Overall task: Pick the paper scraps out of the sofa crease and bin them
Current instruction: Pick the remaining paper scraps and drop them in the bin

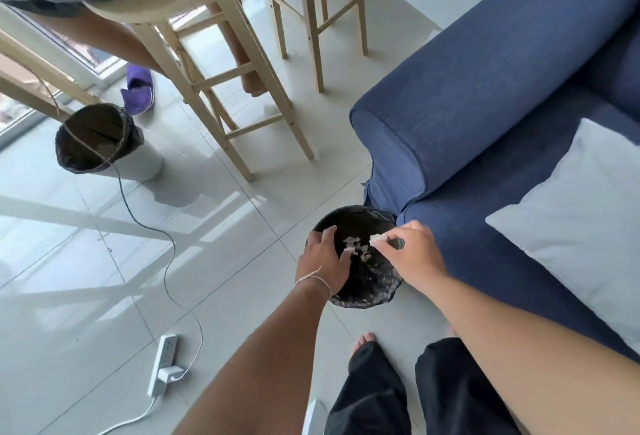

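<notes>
Over bin [363,291] rim, both hands.

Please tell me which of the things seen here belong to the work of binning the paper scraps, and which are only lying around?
Belong to the job:
- near bin with black liner
- paper scraps falling in
- scrap pinched in right hand
- left hand over the bin
- blue sofa

Just lying about:
- second bin
- power strip
- purple slipper
- stools
- cushion

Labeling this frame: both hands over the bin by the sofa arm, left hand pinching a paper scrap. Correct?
Not quite. The head view shows the right hand pinching the paper scrap; the left hand is open over the bin beside the sofa arm.
</notes>
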{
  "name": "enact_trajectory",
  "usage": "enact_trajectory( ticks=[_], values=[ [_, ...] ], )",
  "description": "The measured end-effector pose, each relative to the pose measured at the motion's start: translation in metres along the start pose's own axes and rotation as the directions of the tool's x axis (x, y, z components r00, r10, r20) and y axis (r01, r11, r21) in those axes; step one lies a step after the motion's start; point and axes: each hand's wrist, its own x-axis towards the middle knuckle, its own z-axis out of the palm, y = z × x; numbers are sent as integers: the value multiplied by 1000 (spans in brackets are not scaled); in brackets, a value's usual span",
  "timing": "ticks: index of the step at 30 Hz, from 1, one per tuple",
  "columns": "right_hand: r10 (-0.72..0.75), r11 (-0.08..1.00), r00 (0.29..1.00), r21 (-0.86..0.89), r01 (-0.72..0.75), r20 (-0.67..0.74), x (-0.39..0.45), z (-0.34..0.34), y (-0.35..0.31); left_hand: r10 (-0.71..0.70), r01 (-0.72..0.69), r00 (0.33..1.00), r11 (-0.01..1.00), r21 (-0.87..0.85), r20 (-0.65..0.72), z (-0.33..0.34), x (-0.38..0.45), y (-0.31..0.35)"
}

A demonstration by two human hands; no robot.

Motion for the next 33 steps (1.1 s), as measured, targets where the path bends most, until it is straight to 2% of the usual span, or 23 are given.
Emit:
enact_trajectory(
  ticks=[8,11,15,18,21,23,26,30,33],
  values=[
    [36,997,998,61,-39,49,5,0,0,10,-9,1000,1000,25,-30,-11,10,-5],
    [78,990,997,115,-77,-5,7,-7,1,22,-22,998,1000,-2,-65,-17,14,4],
    [161,968,977,216,-129,-137,8,-35,6,63,-79,975,995,-68,-213,-28,16,38],
    [177,966,950,228,-118,-257,14,-71,17,181,-218,918,973,-68,-353,-38,21,90],
    [191,967,913,228,-112,-360,29,-118,35,414,-460,814,888,-15,-408,-45,30,170],
    [209,964,888,237,-118,-409,38,-153,54,531,-568,765,823,7,-364,-41,33,231],
    [243,960,843,245,-138,-479,50,-198,85,632,-649,732,760,21,-254,-19,35,305],
    [325,938,763,295,-183,-559,66,-254,148,670,-677,730,736,-2,-135,38,46,381],
    [387,921,701,279,-271,-598,76,-289,205,678,-679,734,734,-29,-27,93,58,421]
  ],
)
